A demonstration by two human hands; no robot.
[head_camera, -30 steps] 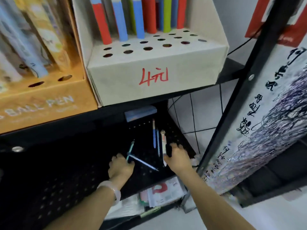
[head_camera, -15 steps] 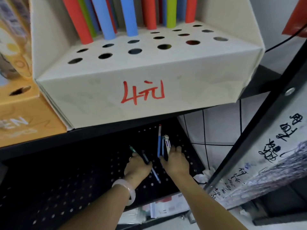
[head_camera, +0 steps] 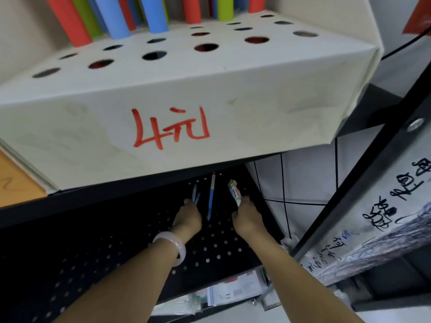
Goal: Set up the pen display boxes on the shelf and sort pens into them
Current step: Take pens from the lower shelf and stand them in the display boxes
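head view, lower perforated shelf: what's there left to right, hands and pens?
Left hand gripping thin blue pens → loose blue pen lying on the black perforated shelf → right hand gripping a white multicolour pen.

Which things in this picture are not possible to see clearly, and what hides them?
- Head view: fingertips of the left hand and how it grips the blue pens, hidden by the hand's back.
- Coloured tubes in the white display box: tops cut off by the top edge.
- Packets below the black shelf: blurred.
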